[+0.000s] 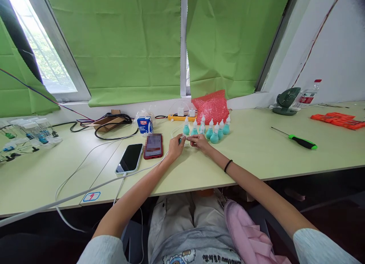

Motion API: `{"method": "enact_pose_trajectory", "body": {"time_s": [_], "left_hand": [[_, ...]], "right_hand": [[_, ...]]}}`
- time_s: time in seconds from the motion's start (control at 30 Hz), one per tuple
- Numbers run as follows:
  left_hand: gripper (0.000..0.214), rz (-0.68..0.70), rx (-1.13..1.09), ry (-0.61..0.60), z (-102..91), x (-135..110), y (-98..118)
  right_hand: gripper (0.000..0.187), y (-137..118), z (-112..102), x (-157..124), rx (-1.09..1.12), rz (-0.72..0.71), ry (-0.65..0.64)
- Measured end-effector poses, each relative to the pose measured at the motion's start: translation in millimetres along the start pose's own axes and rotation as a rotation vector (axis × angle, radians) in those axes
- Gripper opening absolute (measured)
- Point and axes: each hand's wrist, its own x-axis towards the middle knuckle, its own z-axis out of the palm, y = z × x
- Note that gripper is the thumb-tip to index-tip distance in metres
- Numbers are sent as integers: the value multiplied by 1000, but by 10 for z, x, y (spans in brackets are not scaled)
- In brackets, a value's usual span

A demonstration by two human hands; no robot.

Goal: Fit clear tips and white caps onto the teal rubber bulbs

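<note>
My left hand (175, 147) is closed around a small teal squeeze bulb (180, 140), mostly hidden by the fingers. Its pale tip points toward my right hand (199, 142), whose thumb and forefinger are pinched together beside that tip. Whatever the right fingertips grip is too small to make out. Just behind both hands stands a group of several teal squeeze bulbs with white pointed nozzles, such as the front one (214, 137). They are upright and close together.
A red bubble-wrap bag (211, 106) lies behind the bulbs. To the left are two phones, one white-edged (129, 158) and one red-cased (153, 146), a blue milk carton (145, 125) and cables. Rightward lie a green-black screwdriver (302, 141) and a small fan (286, 101).
</note>
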Motion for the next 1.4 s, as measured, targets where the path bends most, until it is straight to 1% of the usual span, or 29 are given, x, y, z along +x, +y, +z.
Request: {"method": "enact_pose_trajectory", "body": {"time_s": [0.37, 0.63, 0.8, 1.0, 1.2, 1.4], "left_hand": [[35, -1, 15, -22, -8, 3, 6], [34, 1, 72, -24, -15, -1, 27], [35, -50, 140, -13, -3, -17, 46], [33, -100, 219, -2, -3, -41, 131], [32, -131, 275, -35, -18, -64, 199], [32, -165, 338, -86, -2, -66, 208]], "right_hand": [[21, -30, 26, -21, -65, -22, 19], [18, -56, 44, -32, -154, -97, 31], [13, -74, 40, -30, -233, -143, 22], [11, -101, 48, -39, -283, -158, 29], [10, -124, 52, -42, -295, -156, 17], [10, -94, 40, -39, -326, -145, 5]]}}
